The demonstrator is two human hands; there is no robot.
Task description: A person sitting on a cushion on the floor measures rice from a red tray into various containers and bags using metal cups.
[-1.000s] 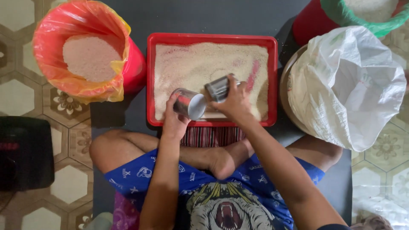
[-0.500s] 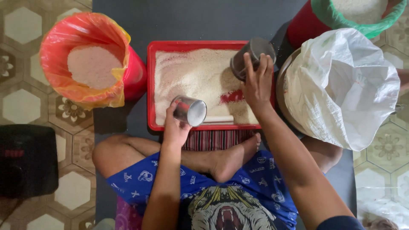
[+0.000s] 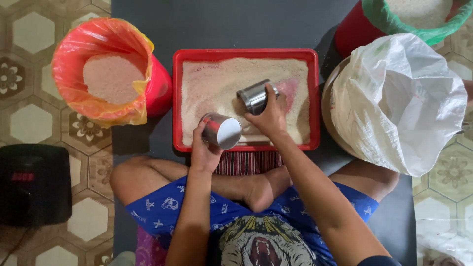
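Note:
A red rectangular tray [image 3: 178, 98] lies in front of my crossed legs, its floor covered with pale rice [image 3: 217, 88]. My left hand [image 3: 204, 150] grips a shiny steel cup [image 3: 221, 130] tipped on its side over the tray's near edge. My right hand [image 3: 268, 116] holds a second steel cup [image 3: 255, 96], tilted low over the rice in the tray's middle.
A red bucket lined with an orange bag [image 3: 106, 74] holds rice at the left. A white sack [image 3: 399, 103] stands at the right, a green-lined red bucket [image 3: 394, 19] behind it. A black scale [image 3: 34, 184] sits on the tiled floor, left.
My right hand has swung its cup back from the tray's far right corner to the tray's middle. My left hand and its cup have hardly moved.

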